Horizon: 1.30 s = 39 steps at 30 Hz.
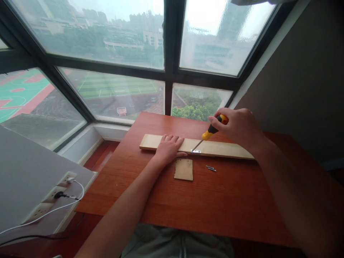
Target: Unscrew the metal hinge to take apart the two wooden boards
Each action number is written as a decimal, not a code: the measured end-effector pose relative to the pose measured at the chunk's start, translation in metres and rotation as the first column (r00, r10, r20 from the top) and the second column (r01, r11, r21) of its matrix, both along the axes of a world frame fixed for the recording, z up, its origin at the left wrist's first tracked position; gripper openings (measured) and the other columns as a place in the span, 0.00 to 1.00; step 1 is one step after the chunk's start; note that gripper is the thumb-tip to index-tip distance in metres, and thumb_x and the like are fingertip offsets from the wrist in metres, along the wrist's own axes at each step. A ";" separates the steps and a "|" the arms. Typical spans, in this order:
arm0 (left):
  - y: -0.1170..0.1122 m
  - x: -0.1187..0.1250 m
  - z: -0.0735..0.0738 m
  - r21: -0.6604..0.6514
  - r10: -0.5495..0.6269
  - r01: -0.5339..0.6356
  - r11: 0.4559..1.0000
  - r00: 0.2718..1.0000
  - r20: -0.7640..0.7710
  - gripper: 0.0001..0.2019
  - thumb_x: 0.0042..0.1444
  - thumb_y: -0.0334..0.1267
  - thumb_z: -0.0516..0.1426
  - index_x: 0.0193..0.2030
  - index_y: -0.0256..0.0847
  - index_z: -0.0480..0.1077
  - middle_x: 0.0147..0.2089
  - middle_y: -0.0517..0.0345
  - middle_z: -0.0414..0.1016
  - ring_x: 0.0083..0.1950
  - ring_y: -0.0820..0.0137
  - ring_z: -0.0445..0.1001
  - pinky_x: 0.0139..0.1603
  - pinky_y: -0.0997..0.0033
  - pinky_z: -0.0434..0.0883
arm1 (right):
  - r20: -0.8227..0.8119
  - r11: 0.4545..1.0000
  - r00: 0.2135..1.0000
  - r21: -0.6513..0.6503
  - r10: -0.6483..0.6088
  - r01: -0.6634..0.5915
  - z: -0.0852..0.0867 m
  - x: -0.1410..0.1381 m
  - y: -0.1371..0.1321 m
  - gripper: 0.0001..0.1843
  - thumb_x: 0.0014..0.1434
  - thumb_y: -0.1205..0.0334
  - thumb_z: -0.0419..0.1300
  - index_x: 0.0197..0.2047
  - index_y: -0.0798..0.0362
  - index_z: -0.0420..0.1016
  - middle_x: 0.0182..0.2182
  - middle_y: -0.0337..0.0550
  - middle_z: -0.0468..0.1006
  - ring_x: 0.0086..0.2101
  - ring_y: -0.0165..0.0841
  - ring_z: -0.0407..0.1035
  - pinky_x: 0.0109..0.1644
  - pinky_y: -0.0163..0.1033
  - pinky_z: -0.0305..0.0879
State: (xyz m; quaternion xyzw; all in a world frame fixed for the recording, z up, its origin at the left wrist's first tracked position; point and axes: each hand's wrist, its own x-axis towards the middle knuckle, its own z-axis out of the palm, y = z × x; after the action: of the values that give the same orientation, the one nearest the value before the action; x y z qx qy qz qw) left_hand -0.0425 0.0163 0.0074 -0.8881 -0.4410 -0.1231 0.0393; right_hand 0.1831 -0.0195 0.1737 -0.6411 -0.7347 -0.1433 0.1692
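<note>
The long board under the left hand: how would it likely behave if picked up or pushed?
The long board looks wooden and runs straight, so it would probably stay stiff when lifted. Lying flat on the table, it would likely slide rather than roll. With the left hand resting on it, a push would probably meet some drag.

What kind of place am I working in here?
Likely an upper-floor room, perhaps at home: large windows look down on a sports field, and wall sockets sit near a wooden table.

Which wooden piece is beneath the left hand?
The left hand rests on the long, pale wooden board; the small, rectangular tan piece lies uncovered beside it.
</note>
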 end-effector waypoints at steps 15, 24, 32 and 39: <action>-0.001 0.000 -0.001 0.012 0.001 -0.001 1.000 1.000 -0.001 0.30 0.61 0.63 0.50 0.61 0.44 0.64 0.55 0.46 0.72 0.56 0.55 0.67 0.57 0.57 0.58 | 0.016 0.999 0.999 -0.010 -0.038 0.038 -0.001 0.003 0.007 0.23 0.62 0.40 0.51 0.33 0.48 0.76 0.20 0.41 0.70 0.24 0.34 0.61 0.29 0.39 0.49; -0.001 -0.001 -0.001 0.002 -0.001 0.001 1.000 1.000 -0.001 0.29 0.61 0.62 0.50 0.61 0.44 0.64 0.55 0.46 0.72 0.56 0.54 0.67 0.58 0.55 0.58 | -0.012 0.999 0.999 -0.014 -0.037 0.037 -0.004 0.007 0.013 0.22 0.62 0.41 0.51 0.33 0.49 0.76 0.21 0.41 0.71 0.24 0.34 0.61 0.29 0.39 0.49; -0.002 -0.001 -0.002 0.003 0.003 -0.003 1.000 1.000 0.009 0.29 0.60 0.61 0.52 0.61 0.45 0.64 0.56 0.46 0.71 0.56 0.54 0.67 0.58 0.55 0.58 | -0.011 0.998 0.998 -0.035 -0.056 0.055 -0.006 0.010 0.019 0.23 0.63 0.41 0.50 0.34 0.49 0.77 0.22 0.43 0.73 0.25 0.37 0.65 0.30 0.40 0.50; -0.002 0.000 -0.001 0.004 0.007 -0.007 1.000 1.000 0.005 0.29 0.61 0.62 0.51 0.61 0.45 0.63 0.56 0.46 0.71 0.57 0.54 0.67 0.59 0.55 0.57 | 0.062 0.999 0.998 -0.040 -0.023 0.026 0.004 -0.001 0.008 0.23 0.62 0.40 0.50 0.33 0.48 0.77 0.21 0.43 0.72 0.23 0.35 0.63 0.28 0.39 0.46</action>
State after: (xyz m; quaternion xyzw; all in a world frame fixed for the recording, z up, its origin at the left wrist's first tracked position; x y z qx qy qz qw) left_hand -0.0430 0.0144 0.0067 -0.8863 -0.4439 -0.1260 0.0402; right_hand 0.1817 -0.0111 0.1776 -0.6488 -0.7343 -0.1501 0.1317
